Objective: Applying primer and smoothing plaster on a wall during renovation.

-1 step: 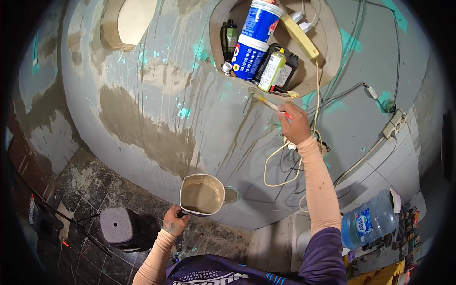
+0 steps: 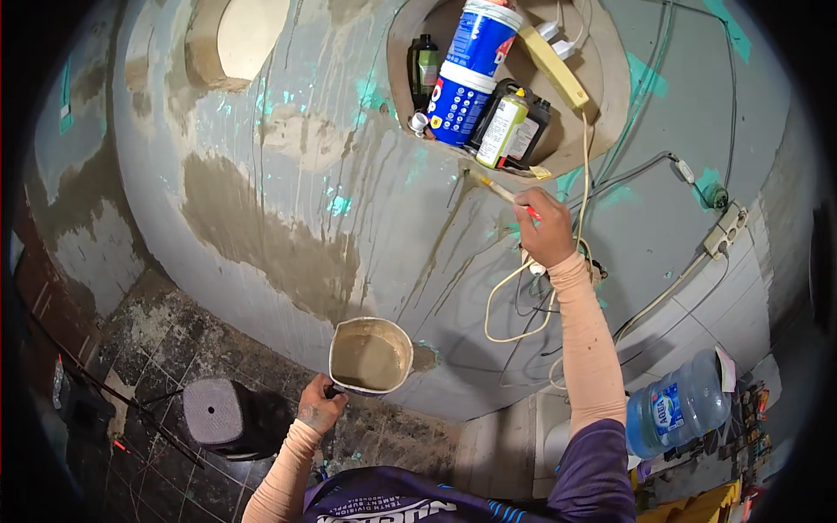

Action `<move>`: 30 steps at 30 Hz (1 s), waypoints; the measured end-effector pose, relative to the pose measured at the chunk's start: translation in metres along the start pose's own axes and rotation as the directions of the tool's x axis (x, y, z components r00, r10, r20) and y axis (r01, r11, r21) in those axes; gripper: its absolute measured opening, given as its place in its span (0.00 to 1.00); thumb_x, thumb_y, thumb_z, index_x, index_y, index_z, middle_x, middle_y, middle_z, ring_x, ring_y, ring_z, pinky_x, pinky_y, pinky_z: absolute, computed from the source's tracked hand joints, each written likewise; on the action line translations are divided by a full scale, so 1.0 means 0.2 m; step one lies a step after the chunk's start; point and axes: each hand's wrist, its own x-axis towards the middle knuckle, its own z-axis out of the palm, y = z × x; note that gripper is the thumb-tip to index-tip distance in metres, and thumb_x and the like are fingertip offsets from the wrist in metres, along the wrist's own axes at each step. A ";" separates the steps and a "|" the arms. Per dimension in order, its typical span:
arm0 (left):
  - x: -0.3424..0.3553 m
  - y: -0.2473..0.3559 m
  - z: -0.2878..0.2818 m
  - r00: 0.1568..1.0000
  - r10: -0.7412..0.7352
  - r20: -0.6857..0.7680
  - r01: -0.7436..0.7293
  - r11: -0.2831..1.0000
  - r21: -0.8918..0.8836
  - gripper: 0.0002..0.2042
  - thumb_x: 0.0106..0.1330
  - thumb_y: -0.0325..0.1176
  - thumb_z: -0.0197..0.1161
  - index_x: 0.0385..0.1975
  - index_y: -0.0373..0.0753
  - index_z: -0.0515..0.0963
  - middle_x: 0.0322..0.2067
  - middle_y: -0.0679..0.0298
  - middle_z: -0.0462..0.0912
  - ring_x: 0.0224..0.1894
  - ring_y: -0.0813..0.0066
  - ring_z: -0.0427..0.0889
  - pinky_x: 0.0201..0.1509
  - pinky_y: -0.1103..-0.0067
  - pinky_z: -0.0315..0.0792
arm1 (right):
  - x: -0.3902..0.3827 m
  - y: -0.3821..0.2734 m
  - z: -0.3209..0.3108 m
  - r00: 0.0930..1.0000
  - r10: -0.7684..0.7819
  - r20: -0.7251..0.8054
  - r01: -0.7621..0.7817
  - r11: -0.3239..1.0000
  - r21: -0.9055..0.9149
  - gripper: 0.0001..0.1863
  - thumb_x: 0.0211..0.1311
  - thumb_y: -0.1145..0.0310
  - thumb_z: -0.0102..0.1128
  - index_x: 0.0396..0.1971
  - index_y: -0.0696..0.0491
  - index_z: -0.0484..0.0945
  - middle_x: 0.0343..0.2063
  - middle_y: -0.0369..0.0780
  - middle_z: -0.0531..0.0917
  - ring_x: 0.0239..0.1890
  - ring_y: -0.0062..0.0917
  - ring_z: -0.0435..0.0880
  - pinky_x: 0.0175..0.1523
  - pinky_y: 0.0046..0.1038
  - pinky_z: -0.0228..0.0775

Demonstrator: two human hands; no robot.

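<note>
My right hand (image 2: 545,228) grips a paintbrush (image 2: 504,193) with a red-tipped handle, its bristles touching the grey plastered wall (image 2: 418,218) just below the niche's lower rim, where dark wet drips run down. Low in the centre, my left hand (image 2: 319,403) holds the dark handle of a pot (image 2: 370,353) of grey-brown slurry. Inside the niche sit two stacked blue-and-white buckets (image 2: 452,113), a dark bottle (image 2: 424,65), green and black containers (image 2: 501,131) and a long yellowish box (image 2: 551,68).
Cords (image 2: 671,157) and a power strip (image 2: 724,231) hang at the right. A blue water jug (image 2: 697,401) lies lower right. A grey-topped speaker (image 2: 214,414) stands on the dark tiled floor (image 2: 166,331) at lower left. Another opening (image 2: 248,39) is upper left.
</note>
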 end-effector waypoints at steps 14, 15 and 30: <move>-0.07 -0.02 -0.01 0.997 0.050 -0.064 -0.038 0.985 0.171 0.14 0.49 0.30 0.64 0.34 0.33 0.71 0.25 0.56 0.78 0.28 0.68 0.76 0.36 0.74 0.71 | -0.58 -0.44 0.36 0.892 0.439 0.103 -0.422 0.732 0.535 0.02 0.55 0.80 0.51 0.26 0.58 0.73 0.20 0.38 0.79 0.25 0.19 0.80 0.29 0.22 0.72; -0.08 -0.06 -0.01 0.994 0.087 -0.071 -0.074 0.983 0.166 0.14 0.49 0.31 0.64 0.34 0.33 0.72 0.25 0.55 0.78 0.28 0.66 0.77 0.36 0.74 0.72 | -0.67 -0.51 0.43 0.856 0.462 0.232 -0.495 0.601 0.627 0.01 0.57 0.80 0.52 0.27 0.59 0.72 0.21 0.39 0.79 0.25 0.19 0.80 0.30 0.22 0.73; -0.45 -0.45 -0.24 0.962 -0.096 -0.254 0.148 0.970 0.191 0.17 0.47 0.33 0.67 0.34 0.31 0.73 0.30 0.54 0.81 0.32 0.66 0.80 0.40 0.75 0.73 | -1.43 -1.19 1.16 0.420 0.488 0.765 -0.900 0.116 0.420 0.05 0.58 0.73 0.58 0.27 0.56 0.71 0.16 0.35 0.76 0.15 0.15 0.75 0.17 0.19 0.65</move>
